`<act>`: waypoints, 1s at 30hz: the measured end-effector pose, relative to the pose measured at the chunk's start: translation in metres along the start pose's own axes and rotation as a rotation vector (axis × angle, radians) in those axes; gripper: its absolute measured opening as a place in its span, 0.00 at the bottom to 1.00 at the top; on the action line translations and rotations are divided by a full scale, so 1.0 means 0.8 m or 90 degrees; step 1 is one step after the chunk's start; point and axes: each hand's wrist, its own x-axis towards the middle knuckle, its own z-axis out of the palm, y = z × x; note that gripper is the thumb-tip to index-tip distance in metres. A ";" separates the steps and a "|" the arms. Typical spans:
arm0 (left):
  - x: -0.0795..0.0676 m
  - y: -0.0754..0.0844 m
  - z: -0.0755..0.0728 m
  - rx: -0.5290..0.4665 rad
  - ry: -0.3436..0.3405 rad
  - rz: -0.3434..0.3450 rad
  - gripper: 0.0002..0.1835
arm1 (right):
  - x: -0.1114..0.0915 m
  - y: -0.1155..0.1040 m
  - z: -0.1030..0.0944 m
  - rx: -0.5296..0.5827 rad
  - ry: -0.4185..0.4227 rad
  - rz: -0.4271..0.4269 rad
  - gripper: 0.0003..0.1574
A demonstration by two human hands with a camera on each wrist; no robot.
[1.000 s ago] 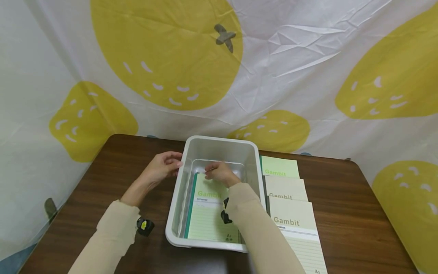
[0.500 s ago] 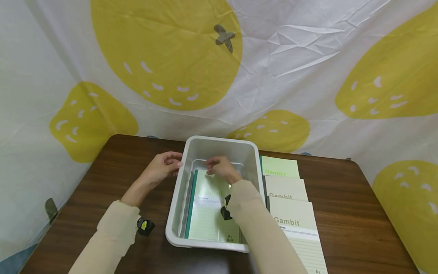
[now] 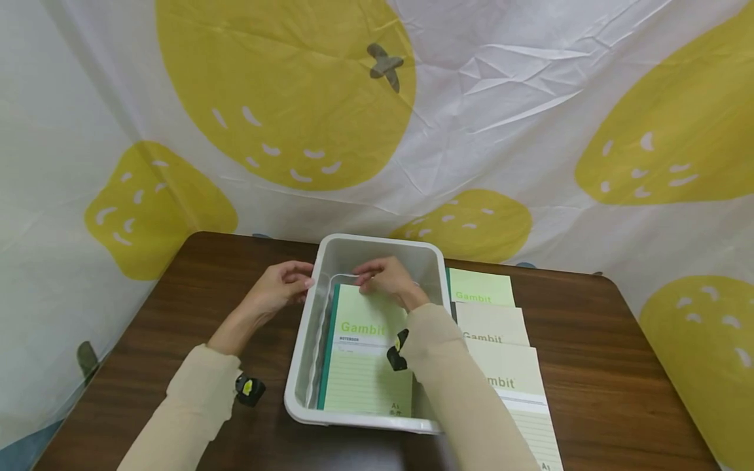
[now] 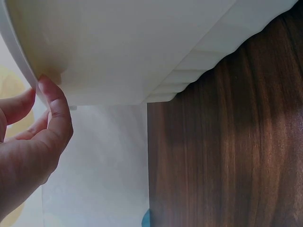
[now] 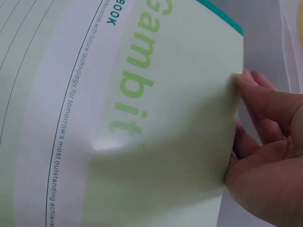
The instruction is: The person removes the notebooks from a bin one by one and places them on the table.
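A light grey plastic bin [image 3: 353,421] stands on the table. My left hand [image 3: 275,289] pinches its left rim; in the left wrist view the thumb and index finger meet at the edge of the bin wall [image 4: 137,47]. Inside lies a pale green "Gambit" notebook [image 3: 359,376] with a dark green spine. My right hand [image 3: 390,278] reaches into the bin and pinches this notebook's top edge, which is raised toward the far wall. In the right wrist view the thumb presses on the cover [image 5: 180,123] at that edge, the other fingers behind it.
Right of the bin, notebooks overlap in a column: a green one [image 3: 485,282] at the back, a cream one [image 3: 491,322] in the middle and another cream one [image 3: 524,432] in front, partly behind the right sleeve. A lemon-patterned cloth [image 3: 283,216] hangs behind the dark wooden table [image 3: 607,366].
My right hand has moved toward the bin's far end, and the green notebook's top edge has come up with it. The left hand has stayed at the rim.
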 end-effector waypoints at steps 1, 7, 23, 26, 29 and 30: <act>0.000 0.000 0.000 0.001 -0.001 0.001 0.19 | -0.001 -0.001 0.000 0.001 0.001 -0.001 0.22; -0.001 0.001 -0.001 -0.004 -0.002 -0.002 0.19 | -0.006 -0.015 -0.002 0.044 -0.002 -0.002 0.18; 0.000 0.002 0.001 -0.002 -0.001 -0.006 0.18 | -0.032 -0.127 -0.046 0.063 -0.026 -0.080 0.16; -0.001 0.001 0.000 0.005 0.000 -0.006 0.19 | -0.037 -0.149 -0.058 0.079 -0.013 -0.095 0.16; -0.001 0.000 -0.002 0.011 -0.001 -0.003 0.19 | -0.044 -0.174 -0.071 0.082 0.009 -0.106 0.17; 0.000 -0.001 -0.002 0.011 -0.001 -0.002 0.19 | -0.047 -0.183 -0.076 0.080 0.015 -0.109 0.17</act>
